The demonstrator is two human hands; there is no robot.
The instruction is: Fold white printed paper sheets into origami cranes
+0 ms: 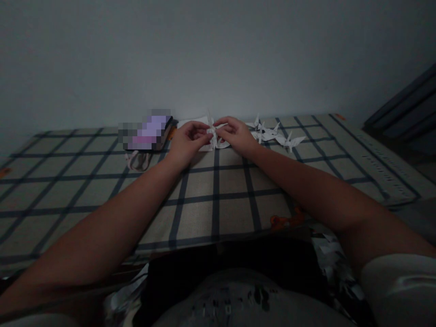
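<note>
Between my two hands is a small white folded paper (213, 132), with a thin point sticking up from it. The fingers of my left hand (190, 138) pinch it from the left. From the other side, my right hand (235, 134) pinches it between thumb and fingers. Parts of the folded paper are hidden by my fingertips. Behind and beneath my hands lies flat white paper (194, 121). Several white origami cranes (289, 141) sit in a cluster just to the right of my right hand.
A phone (151, 131) with a lit, blurred screen and a pale strap (138, 161) lies left of my hands. The table has a checked cloth (197, 213) with orange patterns. A grey wall (218, 54) rises directly behind it. Dark slatted furniture (405, 104) stands at the right.
</note>
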